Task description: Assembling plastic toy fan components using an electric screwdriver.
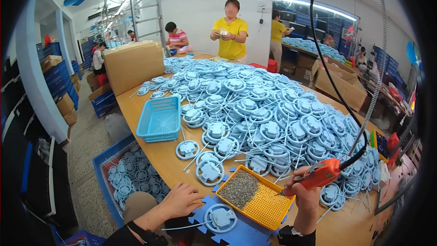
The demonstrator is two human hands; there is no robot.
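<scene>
My right hand point(305, 196) is wrapped round a red electric screwdriver point(321, 174). Its tip points down over the perforated side of a yellow tray point(268, 207). Small grey screws point(239, 189) are heaped in the tray's left half. My left hand point(182, 199) rests at the edge of a blue foam mat point(250, 231), fingers loosely bent and holding nothing. Just right of it, a light blue ring-shaped plastic part point(221, 217) with a thin stem lies on the mat.
A large pile of similar parts point(255, 105) covers the wooden table point(141, 148). Near it stand a blue basket point(159, 118) and a cardboard box point(134, 66). A blue crate point(102, 164) of parts sits below left. The screwdriver's black cable point(337, 86) hangs from above. A person point(231, 32) stands across the table.
</scene>
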